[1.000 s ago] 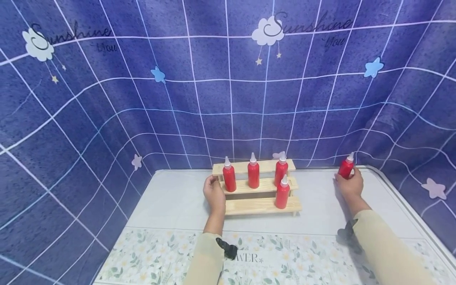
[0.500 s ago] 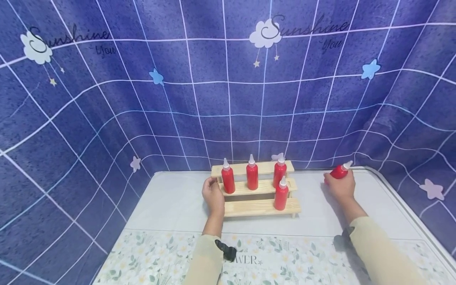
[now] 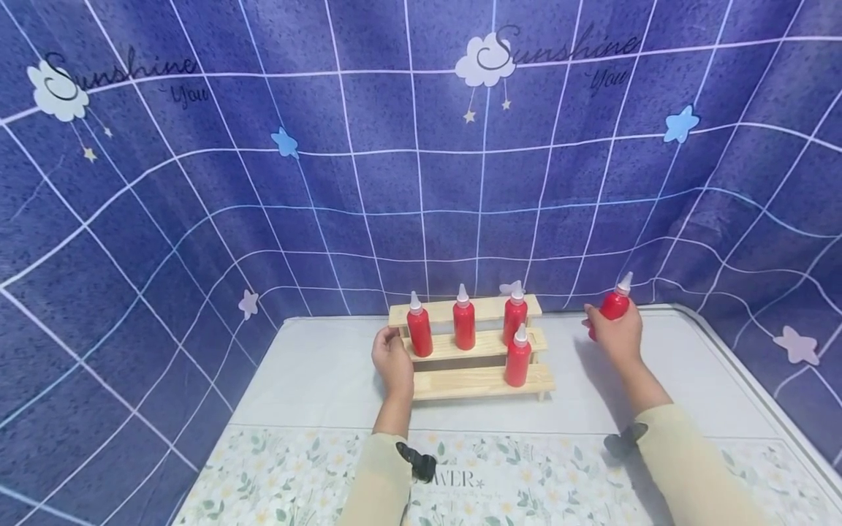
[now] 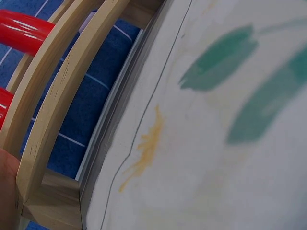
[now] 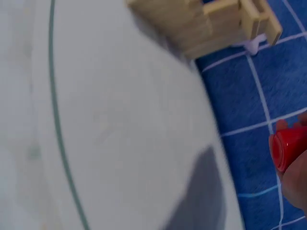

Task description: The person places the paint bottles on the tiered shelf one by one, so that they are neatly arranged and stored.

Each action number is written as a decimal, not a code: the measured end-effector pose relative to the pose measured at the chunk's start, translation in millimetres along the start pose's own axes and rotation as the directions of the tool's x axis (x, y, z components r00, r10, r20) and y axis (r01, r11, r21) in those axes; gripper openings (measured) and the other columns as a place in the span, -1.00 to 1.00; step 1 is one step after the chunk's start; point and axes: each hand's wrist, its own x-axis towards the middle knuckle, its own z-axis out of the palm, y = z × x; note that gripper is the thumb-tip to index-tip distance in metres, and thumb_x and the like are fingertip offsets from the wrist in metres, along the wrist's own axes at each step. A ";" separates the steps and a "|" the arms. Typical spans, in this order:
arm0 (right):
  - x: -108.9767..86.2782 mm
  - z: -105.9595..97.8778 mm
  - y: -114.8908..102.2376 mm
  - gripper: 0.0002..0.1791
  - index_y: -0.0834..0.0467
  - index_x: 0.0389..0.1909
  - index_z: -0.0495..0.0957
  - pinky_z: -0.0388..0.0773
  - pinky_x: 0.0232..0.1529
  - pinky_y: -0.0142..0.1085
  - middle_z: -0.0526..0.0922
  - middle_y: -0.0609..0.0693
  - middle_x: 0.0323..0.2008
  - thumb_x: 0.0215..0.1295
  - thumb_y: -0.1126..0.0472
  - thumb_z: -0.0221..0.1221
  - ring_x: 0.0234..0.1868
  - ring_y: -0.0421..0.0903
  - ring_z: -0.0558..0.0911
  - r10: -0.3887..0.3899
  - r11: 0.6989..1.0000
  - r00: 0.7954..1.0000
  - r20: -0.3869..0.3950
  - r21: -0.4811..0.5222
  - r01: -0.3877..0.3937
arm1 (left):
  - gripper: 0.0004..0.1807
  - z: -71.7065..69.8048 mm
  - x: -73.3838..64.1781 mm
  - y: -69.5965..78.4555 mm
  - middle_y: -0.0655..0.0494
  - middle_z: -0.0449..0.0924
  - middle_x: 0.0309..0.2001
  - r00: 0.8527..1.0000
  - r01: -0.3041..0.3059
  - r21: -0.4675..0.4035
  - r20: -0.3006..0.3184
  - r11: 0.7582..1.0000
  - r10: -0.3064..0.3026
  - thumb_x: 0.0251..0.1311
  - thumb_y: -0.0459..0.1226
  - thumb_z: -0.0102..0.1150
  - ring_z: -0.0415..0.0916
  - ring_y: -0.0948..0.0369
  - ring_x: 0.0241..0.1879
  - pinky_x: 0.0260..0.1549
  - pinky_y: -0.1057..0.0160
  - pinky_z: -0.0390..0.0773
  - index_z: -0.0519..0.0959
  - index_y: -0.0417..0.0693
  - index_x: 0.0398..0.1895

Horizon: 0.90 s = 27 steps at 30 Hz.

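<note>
A three-step wooden rack [image 3: 454, 383] stands on the white table. My left hand [image 3: 395, 365] grips its left end, and in the left wrist view part of that hand [image 4: 8, 184] shows at the wooden frame. Three red squeeze bottles with white nozzle caps, one of them the middle bottle [image 3: 464, 326], stand along the middle step. Another red bottle [image 3: 517, 364] is on the right of the lowest step. Right of the rack, my right hand [image 3: 620, 337] holds a red squeeze bottle [image 3: 615, 307], nozzle up and leaning right; its round base [image 5: 280, 152] shows in the right wrist view.
A blue gridded curtain [image 3: 447, 183] hangs close behind the table and along both sides. White tabletop [image 3: 322, 365] lies around the rack. A floral mat [image 3: 539, 475] covers the front part. The table's raised edge [image 3: 743, 365] runs down the right side.
My right hand has moved left with the red squeeze bottle, which tipped to the right and now leans less. The left hand keeps its place at the rack.
</note>
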 end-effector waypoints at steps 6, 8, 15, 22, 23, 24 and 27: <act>-11.0 6.4 -22.3 -0.68 0.13 -0.17 0.41 0.60 -0.62 -0.49 0.54 -0.42 -0.73 0.35 0.10 0.37 -0.72 -0.41 0.60 -0.021 0.999 0.999 0.024 0.028 0.020 | -0.74 1.1 -0.6 3.6 -0.26 0.65 0.03 1.000 0.004 -0.006 -0.006 1.000 -0.004 0.39 -0.51 -0.05 0.57 0.03 0.11 0.08 0.39 0.57 0.61 -0.37 -0.02; -13.9 7.2 -29.2 -0.66 0.09 -0.21 0.41 0.61 -0.61 -0.48 0.55 -0.39 -0.74 0.35 0.02 0.37 -0.73 -0.37 0.61 -0.003 0.999 1.000 0.026 0.037 0.002 | -0.73 2.1 -1.1 4.4 -0.31 0.64 0.06 1.000 0.009 0.000 -0.006 1.000 -0.009 0.39 -0.52 -0.09 0.56 -0.03 0.14 0.11 0.37 0.56 0.59 -0.42 0.01; -18.9 6.3 -46.3 -0.57 0.04 -0.27 0.43 0.62 -0.66 -0.40 0.56 -0.24 -0.74 0.36 -0.19 0.35 -0.78 -0.26 0.59 0.067 0.987 0.997 0.042 0.146 -0.073 | -0.71 3.8 -0.2 4.1 -0.44 0.60 0.09 1.000 0.018 0.001 -0.001 1.000 -0.018 0.40 -0.55 -0.12 0.54 -0.18 0.19 0.13 0.30 0.56 0.55 -0.53 0.04; -26.3 3.7 -59.2 -0.56 0.09 -0.37 0.44 0.54 -0.78 -0.38 0.54 -0.16 -0.79 0.38 -0.16 0.35 -0.84 -0.22 0.53 0.090 0.963 0.993 0.074 0.249 -0.106 | -0.73 1.6 0.1 1.9 -0.26 0.64 0.05 1.000 0.023 -0.020 0.002 1.000 -0.023 0.38 -0.51 -0.06 0.57 0.01 0.13 0.11 0.38 0.57 0.61 -0.36 -0.01; -27.7 3.3 -61.5 -0.55 0.10 -0.37 0.44 0.54 -0.79 -0.37 0.54 -0.15 -0.79 0.38 -0.17 0.34 -0.84 -0.22 0.53 0.098 0.956 0.992 0.081 0.270 -0.116 | -0.74 1.2 0.1 1.8 -0.23 0.64 0.04 1.000 0.024 -0.022 0.004 0.999 -0.024 0.38 -0.51 -0.06 0.56 0.04 0.12 0.12 0.38 0.58 0.61 -0.34 -0.02; -29.3 3.0 -64.0 -0.53 0.12 -0.37 0.44 0.55 -0.79 -0.36 0.54 -0.13 -0.79 0.38 -0.18 0.34 -0.84 -0.21 0.53 0.108 0.947 0.990 0.088 0.295 -0.129 | -0.74 1.0 0.1 1.5 -0.21 0.64 0.03 1.000 0.025 -0.025 0.006 0.999 -0.025 0.38 -0.50 -0.06 0.56 0.06 0.11 0.13 0.38 0.59 0.61 -0.33 -0.02; -32.7 2.2 -69.4 -0.46 0.20 -0.37 0.43 0.57 -0.80 -0.33 0.53 -0.09 -0.78 0.43 -0.21 0.28 -0.83 -0.20 0.53 0.116 0.922 0.987 0.113 0.358 -0.149 | -0.74 0.6 0.5 0.1 -0.17 0.64 0.00 1.000 0.024 -0.037 0.009 0.999 -0.024 0.36 -0.50 -0.06 0.56 0.10 0.07 0.12 0.38 0.61 0.61 -0.32 -0.04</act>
